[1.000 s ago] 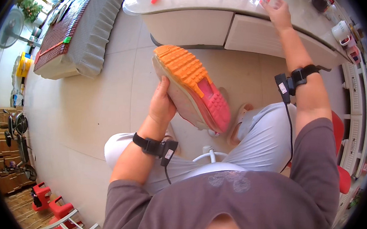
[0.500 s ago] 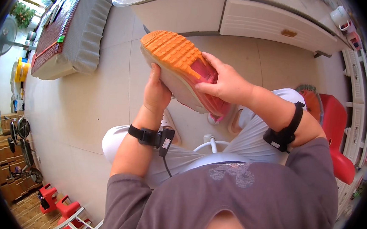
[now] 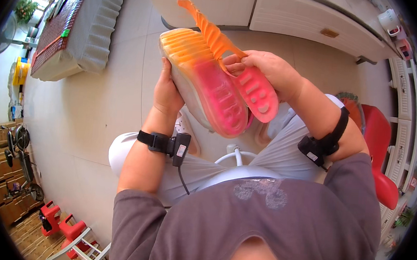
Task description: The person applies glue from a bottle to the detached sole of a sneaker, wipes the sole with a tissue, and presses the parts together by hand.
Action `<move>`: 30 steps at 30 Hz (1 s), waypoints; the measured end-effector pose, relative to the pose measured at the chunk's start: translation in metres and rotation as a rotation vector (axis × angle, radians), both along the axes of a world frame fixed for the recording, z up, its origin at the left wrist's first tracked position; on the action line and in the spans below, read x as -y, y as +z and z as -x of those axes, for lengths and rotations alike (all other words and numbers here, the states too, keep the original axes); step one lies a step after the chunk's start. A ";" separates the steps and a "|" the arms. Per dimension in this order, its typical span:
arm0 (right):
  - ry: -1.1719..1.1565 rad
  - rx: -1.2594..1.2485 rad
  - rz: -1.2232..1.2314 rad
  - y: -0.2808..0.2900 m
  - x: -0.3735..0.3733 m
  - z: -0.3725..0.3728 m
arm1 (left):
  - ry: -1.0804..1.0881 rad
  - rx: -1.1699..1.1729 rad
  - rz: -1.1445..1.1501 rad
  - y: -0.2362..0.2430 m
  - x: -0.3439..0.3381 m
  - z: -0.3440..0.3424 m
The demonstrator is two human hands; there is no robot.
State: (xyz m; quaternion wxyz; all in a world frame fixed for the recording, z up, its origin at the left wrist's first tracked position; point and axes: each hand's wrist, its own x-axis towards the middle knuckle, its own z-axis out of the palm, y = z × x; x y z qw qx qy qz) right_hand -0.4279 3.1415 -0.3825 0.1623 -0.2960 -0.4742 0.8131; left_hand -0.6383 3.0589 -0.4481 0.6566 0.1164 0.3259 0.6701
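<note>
A light-coloured sneaker (image 3: 192,83) is held up before me, its orange-to-pink underside facing me and its toe end pointing away to the left. My left hand (image 3: 169,89) grips it along the left side, thumb on the edge of the sole. From the underside, a thin rubber outsole (image 3: 213,41), orange at one end and pink at the other, has come away and stands off to the right. My right hand (image 3: 273,74) pinches this outsole near its middle. Some of the right fingers are hidden behind it.
Ahead stands a white cabinet (image 3: 301,20) with a drawer. A cloth-covered table (image 3: 74,43) is at the far left, and a red chair (image 3: 378,151) is close on my right. Red stools (image 3: 68,229) and a metal ladder (image 3: 84,247) stand at the lower left.
The outsole, which lay flat on the sneaker, is now lifted off it. My right hand has moved up and to the right with it, while the left still holds the sneaker.
</note>
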 end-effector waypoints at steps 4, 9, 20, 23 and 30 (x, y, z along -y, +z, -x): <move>0.027 0.038 0.131 0.004 0.004 -0.001 | 0.005 -0.214 0.109 -0.012 -0.001 0.004; 0.044 0.032 0.157 -0.005 0.003 -0.003 | -0.046 -0.575 0.204 -0.005 -0.001 -0.006; 0.042 0.546 -0.345 -0.027 0.019 0.031 | 0.100 -1.331 0.166 0.012 0.008 -0.044; 0.073 0.398 -0.427 -0.031 0.018 0.033 | 0.151 -1.498 0.044 0.011 0.010 -0.049; -0.079 0.365 -0.132 -0.030 -0.005 0.016 | 0.155 -1.079 0.151 0.008 0.008 -0.037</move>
